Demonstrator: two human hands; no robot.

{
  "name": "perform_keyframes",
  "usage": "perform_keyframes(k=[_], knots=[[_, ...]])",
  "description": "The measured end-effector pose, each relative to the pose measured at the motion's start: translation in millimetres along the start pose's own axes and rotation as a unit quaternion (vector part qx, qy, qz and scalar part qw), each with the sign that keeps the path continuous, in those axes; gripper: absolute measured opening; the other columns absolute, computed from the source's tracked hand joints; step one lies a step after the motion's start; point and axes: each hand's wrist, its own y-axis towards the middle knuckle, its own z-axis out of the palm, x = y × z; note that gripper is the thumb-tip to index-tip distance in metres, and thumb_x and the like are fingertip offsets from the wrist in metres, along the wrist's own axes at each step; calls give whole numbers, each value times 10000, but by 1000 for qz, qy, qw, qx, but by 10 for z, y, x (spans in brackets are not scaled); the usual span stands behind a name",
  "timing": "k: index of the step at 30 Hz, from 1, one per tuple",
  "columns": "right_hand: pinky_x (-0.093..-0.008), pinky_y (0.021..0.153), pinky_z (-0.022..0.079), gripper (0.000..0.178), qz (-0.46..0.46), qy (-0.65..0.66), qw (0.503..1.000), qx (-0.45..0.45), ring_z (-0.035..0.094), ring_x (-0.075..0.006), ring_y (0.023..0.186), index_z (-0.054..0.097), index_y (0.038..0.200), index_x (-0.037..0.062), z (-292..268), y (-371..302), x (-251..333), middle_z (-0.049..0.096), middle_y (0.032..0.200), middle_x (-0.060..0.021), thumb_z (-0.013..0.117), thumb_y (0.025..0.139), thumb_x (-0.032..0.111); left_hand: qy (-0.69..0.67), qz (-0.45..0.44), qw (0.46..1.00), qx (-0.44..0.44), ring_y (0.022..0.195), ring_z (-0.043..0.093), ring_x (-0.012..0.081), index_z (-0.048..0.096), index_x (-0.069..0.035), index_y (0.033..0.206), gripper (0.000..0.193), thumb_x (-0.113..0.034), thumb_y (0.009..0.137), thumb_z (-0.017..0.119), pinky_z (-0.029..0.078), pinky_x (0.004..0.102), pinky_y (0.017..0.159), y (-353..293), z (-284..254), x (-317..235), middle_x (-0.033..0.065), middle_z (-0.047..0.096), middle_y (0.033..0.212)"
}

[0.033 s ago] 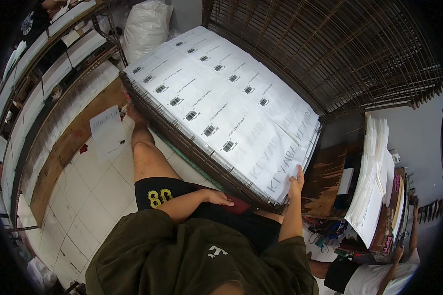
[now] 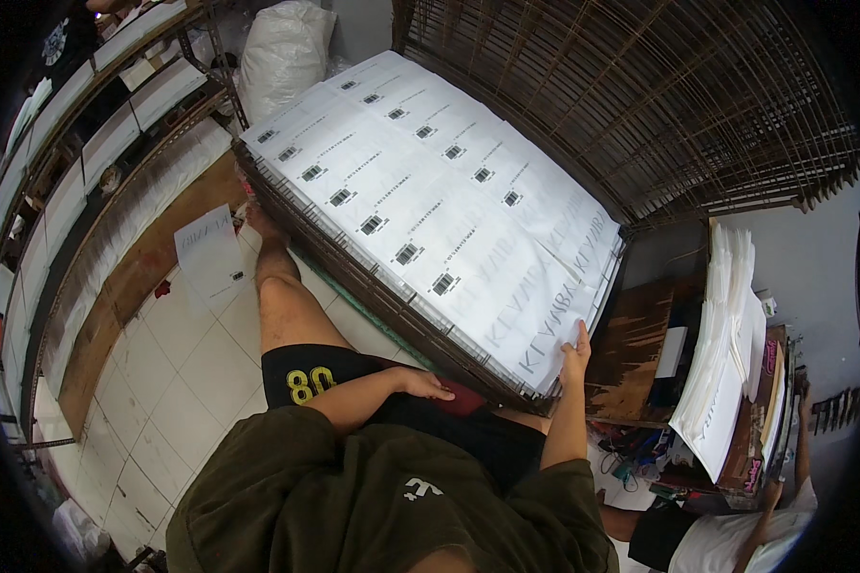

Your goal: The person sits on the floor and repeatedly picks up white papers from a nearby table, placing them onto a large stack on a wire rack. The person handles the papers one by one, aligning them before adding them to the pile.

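A broad layer of thin white printed sheets (image 2: 392, 201) covers the top of a rusty wire drying rack (image 2: 354, 291) in front of me. My right hand (image 2: 574, 357) is closed at the sheets' near right corner, pinching the edge of a white printed sheet (image 2: 535, 325). Dark lettering and fainter show-through marks cross that sheet, and it is slightly wavy there. My left hand (image 2: 424, 384) rests low over my lap beside the rack's near edge, fingers loosely stretched out, with nothing visible in it.
Raised wire racks (image 2: 621, 95) stand behind the sheets. A loose printed sheet (image 2: 208, 253) lies on the tiled floor by my left leg. Shelves (image 2: 115, 181) line the left. At right are a paper stack (image 2: 721, 334) and another person (image 2: 736, 535). A white sack (image 2: 285, 57) stands behind.
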Motion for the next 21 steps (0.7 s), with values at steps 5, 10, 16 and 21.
perform_keyframes(k=[5, 10, 16, 21], knots=[[-288, 1008, 317, 777, -16, -12, 1000, -5, 342, -226, 1319, 307, 1425, 11, 39, 4, 3, 302, 1475, -139, 436, 671, -125, -7, -20, 1000, 0, 1029, 536, 237, 583, 30, 1192, 914, -763, 743, 515, 391, 327, 923, -23, 7, 1, 141, 604, 1086], [-345, 1023, 312, 746, -17, -55, 998, -39, 356, -262, 1302, 333, 1416, 38, -106, 39, -131, 339, 1444, -151, 484, 697, -89, 31, -23, 999, 12, 1026, 540, 240, 594, 24, 1175, 870, -741, 770, 505, 392, 323, 920, -3, -11, -35, 137, 607, 1089], [-304, 899, 430, 654, -43, -142, 985, -90, 505, -224, 1107, 446, 1337, 72, -53, 14, -169, 433, 1335, -119, 517, 706, -84, -27, -15, 1000, -3, 1033, 534, 212, 623, 43, 1043, 769, -683, 805, 528, 395, 311, 904, -90, 5, -166, 120, 607, 1103], [-289, 900, 436, 601, -92, -194, 972, -93, 497, -205, 1107, 511, 1282, 94, -85, -51, -215, 440, 1272, -105, 482, 727, -136, -42, -14, 999, 12, 980, 498, 160, 607, 20, 1093, 710, -638, 834, 537, 392, 280, 872, 113, 11, 110, 69, 568, 1082]])
